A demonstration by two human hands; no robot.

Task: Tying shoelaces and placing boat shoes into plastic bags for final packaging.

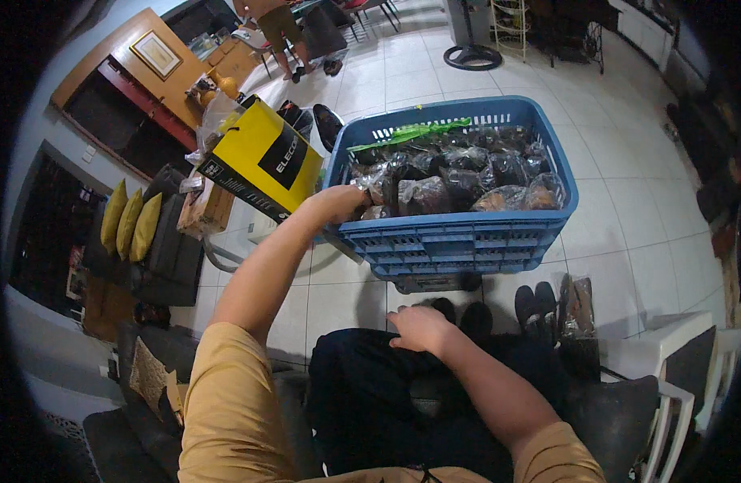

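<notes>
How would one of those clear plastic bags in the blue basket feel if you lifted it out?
The plastic bag by the left hand would probably be floppy and crinkly, since its film looks thin and wrinkled. Its glossy surface may be a bit slippery. The dark contents fill it out, so it likely has some weight. The blue basket is packed full.

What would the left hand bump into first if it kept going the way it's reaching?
Most likely the clear bags of dark goods in the blue basket. The left hand is already at its near corner; depth is hard to judge.
</notes>
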